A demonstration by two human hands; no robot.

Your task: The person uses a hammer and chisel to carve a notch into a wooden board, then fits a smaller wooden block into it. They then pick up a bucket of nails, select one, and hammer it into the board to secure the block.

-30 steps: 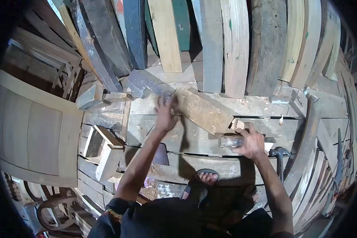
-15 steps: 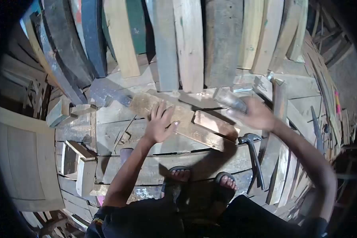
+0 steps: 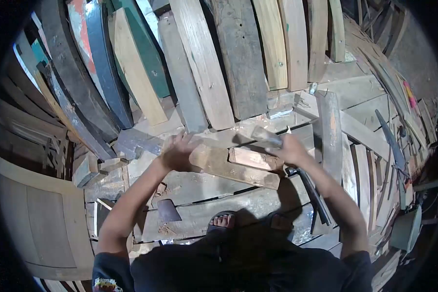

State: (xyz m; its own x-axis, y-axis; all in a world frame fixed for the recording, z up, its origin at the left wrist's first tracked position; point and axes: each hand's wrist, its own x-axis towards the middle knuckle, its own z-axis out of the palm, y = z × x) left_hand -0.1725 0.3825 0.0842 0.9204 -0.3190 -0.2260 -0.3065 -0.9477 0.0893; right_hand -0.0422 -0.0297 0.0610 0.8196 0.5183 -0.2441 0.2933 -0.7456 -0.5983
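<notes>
A flat board (image 3: 233,170) lies slantwise on the plank floor, with a shorter, lighter block (image 3: 255,159) on top of its right part. At the board's left end is my left hand (image 3: 180,152), its fingers apart and blurred by motion. My right hand (image 3: 289,148) is wrapped round a short, pale, cylinder-like tool (image 3: 266,136) just above the block's upper right. A hammer (image 3: 314,194) rests on the floor below my right hand, its head partly hidden by the forearm.
Upright planks (image 3: 238,58) lean in a row across the far side. A panelled wooden door (image 3: 46,219) lies at the left. Loose strips (image 3: 367,180) and a handsaw (image 3: 392,141) are at the right. A dark flat piece (image 3: 169,210) lies near my feet.
The camera view has shifted and turned. My left hand has moved left along the board to its end. My right hand has come lower and nearer the block, still holding the tool.
</notes>
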